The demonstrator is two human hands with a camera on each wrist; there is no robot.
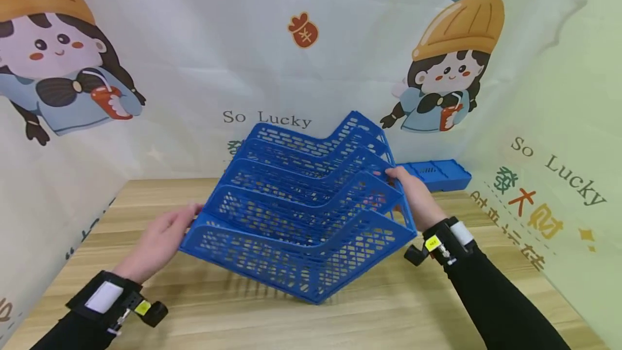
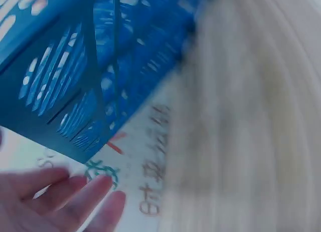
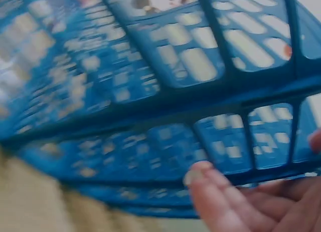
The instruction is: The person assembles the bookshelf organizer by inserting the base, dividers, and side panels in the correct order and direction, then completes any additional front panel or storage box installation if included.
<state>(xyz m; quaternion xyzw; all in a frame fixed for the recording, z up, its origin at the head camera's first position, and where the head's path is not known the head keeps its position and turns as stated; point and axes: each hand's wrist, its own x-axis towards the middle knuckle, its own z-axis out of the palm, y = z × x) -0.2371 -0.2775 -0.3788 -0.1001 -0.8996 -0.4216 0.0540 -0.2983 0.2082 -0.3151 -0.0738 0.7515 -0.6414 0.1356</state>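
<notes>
A blue plastic file rack (image 1: 291, 220) with several slanted slots and perforated walls stands tilted at the middle of the table. My left hand (image 1: 157, 239) holds its left edge, thumb near the corner. In the left wrist view, the left fingers (image 2: 75, 202) lie beside a lower corner of the rack (image 2: 55, 91); the contact is partly hidden. On the right side, my right hand (image 1: 418, 196) grips the rack's open-framed end. The right wrist view shows the right fingers (image 3: 220, 197) against the bars of the rack (image 3: 180, 104). The slots hold nothing that I can see.
Behind the rack at the right, a long blue plastic piece (image 1: 437, 174) lies on the wooden table (image 1: 379, 317). A printed cloth (image 1: 194, 42) closes off the back and both sides. Each wrist wears a strapped black camera.
</notes>
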